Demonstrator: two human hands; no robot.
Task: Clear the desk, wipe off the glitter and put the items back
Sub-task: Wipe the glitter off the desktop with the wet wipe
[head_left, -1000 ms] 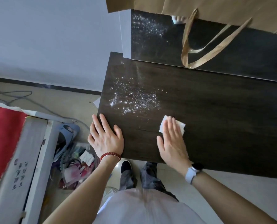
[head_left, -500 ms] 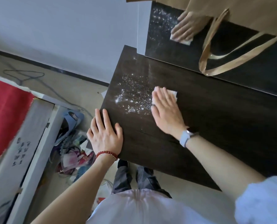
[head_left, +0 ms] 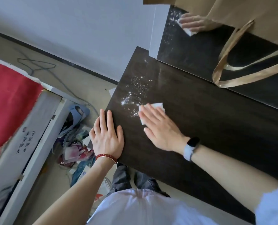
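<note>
Silver glitter lies scattered near the left end of a dark wooden desk. My right hand presses a white wipe flat on the desk with straight fingers, right at the glitter's right edge. Most of the wipe is hidden under the hand. My left hand rests flat on the desk's front left corner, fingers spread, holding nothing.
A brown paper bag with ribbon handles hangs over a mirror at the back of the desk, which reflects my hand and the wipe. On the floor to the left sit a bin of clutter and a red-covered box.
My right hand has slid the wipe from the desk's front edge up and left into the glitter, and the glitter patch has thinned. My left hand stays at the corner.
</note>
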